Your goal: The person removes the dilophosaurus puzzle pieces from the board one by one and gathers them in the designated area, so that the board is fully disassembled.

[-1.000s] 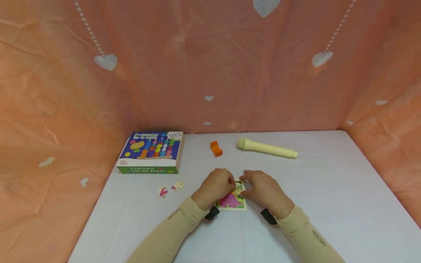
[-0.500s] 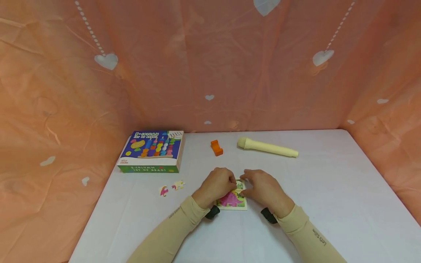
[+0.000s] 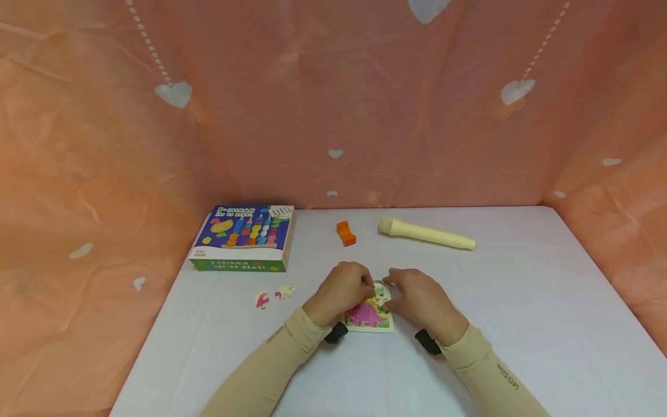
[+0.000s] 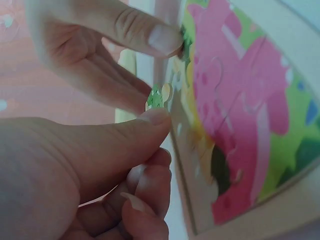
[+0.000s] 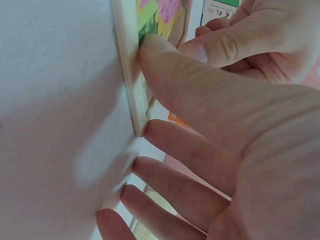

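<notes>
A small wooden jigsaw puzzle with a pink dinosaur lies in its pale frame [image 3: 370,330] on the table, between the hands. My left hand [image 3: 341,292] pinches a puzzle piece with green print [image 4: 155,98] between thumb and fingers, close over the frame's far side. Bare wood shows along one side of the picture in the left wrist view. My right hand [image 3: 421,298] rests at the frame's right side. Its thumb [image 5: 165,60] presses on the picture, and its forefinger touches the far corner, the other fingers extended. Two loose puzzle pieces, one mostly pink [image 3: 261,300] and one pale [image 3: 284,291], lie to the left.
Back left on the white table [image 3: 521,301] is a bead-set box [image 3: 242,237]. An orange block [image 3: 346,233] and a pale yellow microphone-shaped object [image 3: 427,233] lie beyond the hands. Orange cloth with hearts [image 3: 365,104] hangs behind and at both sides.
The head view has shifted slightly. Both hands stay over the puzzle, with the left hand's fingertips moving only a little at its far side; the loose pieces lie where they were.
</notes>
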Motion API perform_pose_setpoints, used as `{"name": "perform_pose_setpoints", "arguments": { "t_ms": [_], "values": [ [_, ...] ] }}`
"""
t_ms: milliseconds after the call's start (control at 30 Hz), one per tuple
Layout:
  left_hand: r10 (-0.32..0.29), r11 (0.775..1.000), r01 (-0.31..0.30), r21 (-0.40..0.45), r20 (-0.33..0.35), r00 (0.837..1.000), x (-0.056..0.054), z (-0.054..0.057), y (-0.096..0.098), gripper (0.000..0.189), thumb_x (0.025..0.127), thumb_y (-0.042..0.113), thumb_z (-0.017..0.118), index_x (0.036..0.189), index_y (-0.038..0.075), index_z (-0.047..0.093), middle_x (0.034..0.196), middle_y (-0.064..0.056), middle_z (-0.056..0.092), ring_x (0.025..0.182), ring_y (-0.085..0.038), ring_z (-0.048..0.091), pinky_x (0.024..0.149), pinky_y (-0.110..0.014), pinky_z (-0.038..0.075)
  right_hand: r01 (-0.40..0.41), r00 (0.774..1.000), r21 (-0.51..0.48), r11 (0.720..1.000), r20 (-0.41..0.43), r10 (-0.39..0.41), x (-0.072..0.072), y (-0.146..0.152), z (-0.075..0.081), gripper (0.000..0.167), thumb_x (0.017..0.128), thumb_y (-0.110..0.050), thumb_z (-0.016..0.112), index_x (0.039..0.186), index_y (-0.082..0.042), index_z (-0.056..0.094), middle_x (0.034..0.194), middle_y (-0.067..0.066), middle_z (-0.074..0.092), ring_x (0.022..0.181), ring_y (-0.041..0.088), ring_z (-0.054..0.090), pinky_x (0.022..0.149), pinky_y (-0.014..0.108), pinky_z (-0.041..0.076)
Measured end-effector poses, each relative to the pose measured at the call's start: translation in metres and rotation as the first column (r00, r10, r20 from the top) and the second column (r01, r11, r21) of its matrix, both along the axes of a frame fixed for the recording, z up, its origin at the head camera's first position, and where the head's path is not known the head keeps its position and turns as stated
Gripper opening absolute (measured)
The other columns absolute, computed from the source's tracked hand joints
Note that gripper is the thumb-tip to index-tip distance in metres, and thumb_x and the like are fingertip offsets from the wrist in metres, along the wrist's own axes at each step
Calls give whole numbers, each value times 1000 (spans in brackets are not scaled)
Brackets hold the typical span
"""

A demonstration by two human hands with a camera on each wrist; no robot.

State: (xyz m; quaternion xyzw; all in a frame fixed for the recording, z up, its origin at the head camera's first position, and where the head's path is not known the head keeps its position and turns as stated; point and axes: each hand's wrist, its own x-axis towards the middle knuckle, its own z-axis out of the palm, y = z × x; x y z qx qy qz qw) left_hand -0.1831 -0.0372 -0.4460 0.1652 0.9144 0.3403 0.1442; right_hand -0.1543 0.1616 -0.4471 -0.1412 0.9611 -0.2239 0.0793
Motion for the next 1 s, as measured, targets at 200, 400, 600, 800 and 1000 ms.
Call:
{"name": "perform_pose_setpoints", "arguments": {
  "t_ms": [200,400,600,800,1000],
  "values": [
    [40,998,-42,39,37,998,-1,2,-22,11,95,15,80,84,16,77,79,4,70,81,-18,61,72,-31,51,11,1000,-5,1000,18,-11,1,1,-1,51,85,-23,93,130,-6,77,147,18,68,137,42,64,113,59,51],
    [115,993,-115,23,6,993,2,3,-61,13,93,15,82,82,16,77,79,3,68,84,-19,59,77,-33,49,30,999,6,1000,22,-30,3,6,-1,49,86,-23,92,129,-7,77,148,18,68,139,42,62,114,60,49],
    [208,978,-208,0,16,978,4,8,-105,13,92,11,84,81,12,77,78,0,69,79,-18,59,73,-31,48,27,999,-3,1000,29,-26,3,5,-1,48,86,-23,91,130,-8,77,149,18,67,139,43,62,115,60,49],
    [236,972,-235,-30,16,972,2,14,-128,13,92,9,83,81,9,77,82,-2,71,79,-18,60,73,-29,48,25,999,-5,1000,29,-24,3,2,0,48,87,-23,91,130,-8,77,149,18,67,140,43,61,115,60,48],
    [236,971,-234,-36,46,971,3,11,-130,13,92,9,84,81,9,77,85,-3,70,81,-18,60,74,-29,48,17,999,-14,1000,37,-16,2,1,1,47,88,-23,90,130,-7,77,150,18,66,141,43,60,116,61,48]
  ]
}}
